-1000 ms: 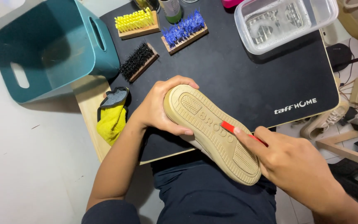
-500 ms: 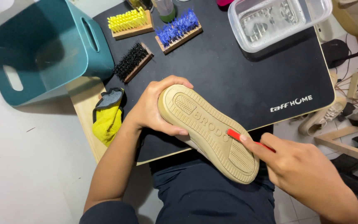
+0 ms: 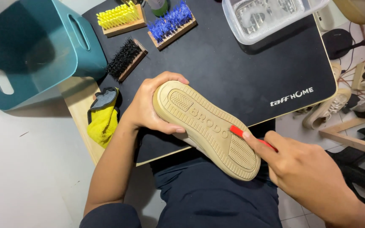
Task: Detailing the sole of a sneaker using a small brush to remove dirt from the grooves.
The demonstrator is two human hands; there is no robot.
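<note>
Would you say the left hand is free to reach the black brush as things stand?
Probably not right away: the left hand is gripping the shoe sole-up. The black brush lies just beyond it on the mat, with nothing between, so only the grip holds it back.

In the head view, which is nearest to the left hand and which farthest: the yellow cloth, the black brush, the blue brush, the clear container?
From the left hand:
1. Yellow cloth, just left, at the table edge.
2. Black brush, above.
3. Blue brush, higher up.
4. Clear container, top right.

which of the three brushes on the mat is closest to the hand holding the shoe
The black-bristled brush: it lies just above the left hand, nearer than the yellow brush and blue brush.
</note>
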